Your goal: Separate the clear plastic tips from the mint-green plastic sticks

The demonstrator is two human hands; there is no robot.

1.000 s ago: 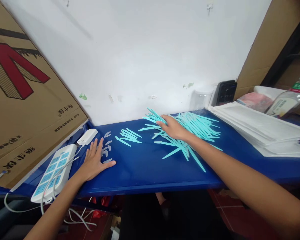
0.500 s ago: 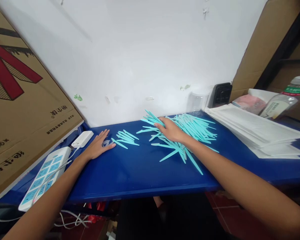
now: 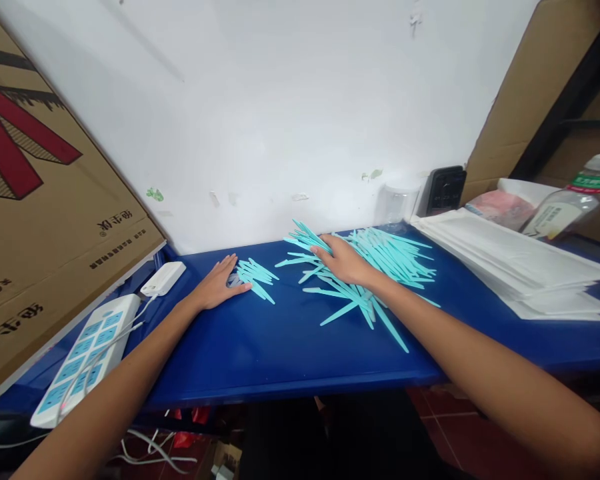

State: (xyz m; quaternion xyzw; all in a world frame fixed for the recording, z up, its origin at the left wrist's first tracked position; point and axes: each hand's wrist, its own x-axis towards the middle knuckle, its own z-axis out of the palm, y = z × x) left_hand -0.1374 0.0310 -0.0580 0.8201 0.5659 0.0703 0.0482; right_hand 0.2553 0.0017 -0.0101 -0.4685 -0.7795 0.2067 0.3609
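Note:
My left hand (image 3: 221,283) lies low on the table, fingers spread, its thumb and palm edge against a small heap of thin turquoise plastic sticks (image 3: 258,275). Something clear and whitish shows between that thumb and forefinger, too indistinct to name. My right hand (image 3: 344,259) is closed around a bundle of the same turquoise sticks (image 3: 303,235), their tips poking out to the left. Beneath and beside this hand spreads a large pile of turquoise sticks (image 3: 393,257), some fanned toward the table's front edge. The right palm hides part of the bundle.
The blue table (image 3: 240,353) meets a white wall. White envelopes (image 3: 520,267), a plastic bottle (image 3: 560,210), a clear jar (image 3: 399,203) and a black device (image 3: 444,190) stand right. At left are a power strip (image 3: 83,363), a white adapter (image 3: 163,279) and a cardboard box (image 3: 55,153).
My left hand has slid to the right, pushing the small heap of turquoise sticks closer together and toward the large pile. My right hand has stayed nearly still with its bundle.

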